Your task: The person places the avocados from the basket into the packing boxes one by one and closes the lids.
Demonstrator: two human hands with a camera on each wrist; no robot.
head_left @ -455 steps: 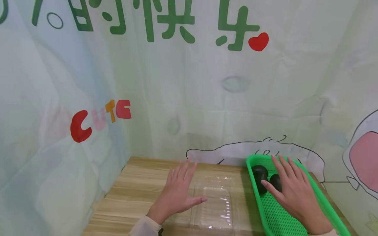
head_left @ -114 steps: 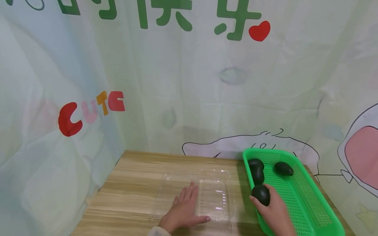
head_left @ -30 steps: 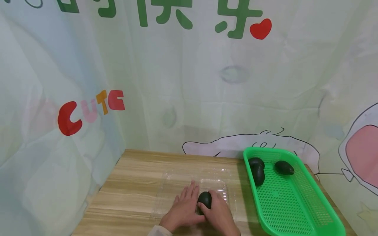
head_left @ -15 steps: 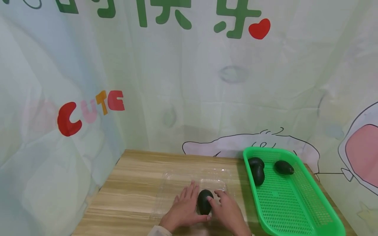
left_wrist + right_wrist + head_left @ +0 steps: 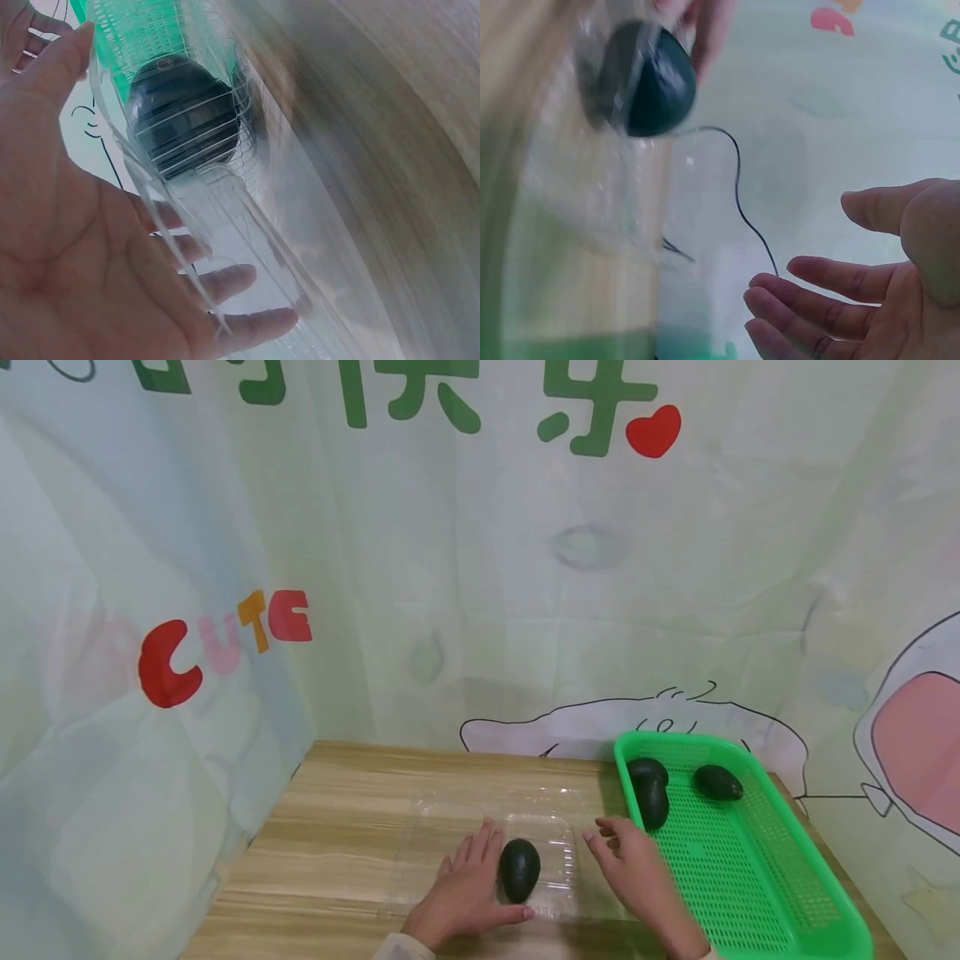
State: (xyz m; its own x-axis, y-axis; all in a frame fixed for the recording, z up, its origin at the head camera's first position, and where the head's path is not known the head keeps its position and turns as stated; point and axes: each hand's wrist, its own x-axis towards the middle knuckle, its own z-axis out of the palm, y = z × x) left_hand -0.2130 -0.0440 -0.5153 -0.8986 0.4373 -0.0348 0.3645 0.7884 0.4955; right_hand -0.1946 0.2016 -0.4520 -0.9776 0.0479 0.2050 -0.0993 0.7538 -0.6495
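The right hand [image 5: 633, 870] has drawn back from the avocado [image 5: 520, 870], fingers loose, holding nothing; the avocado lies in the clear box [image 5: 557, 835], inward from the table's [image 5: 330, 827] far edge. The straight-fingered left hand [image 5: 465, 891] should steady the box gently.

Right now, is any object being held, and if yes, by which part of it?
Nothing is gripped: the left hand rests with fingers extended on the clear container, beside the dark fruit; the right hand is empty.
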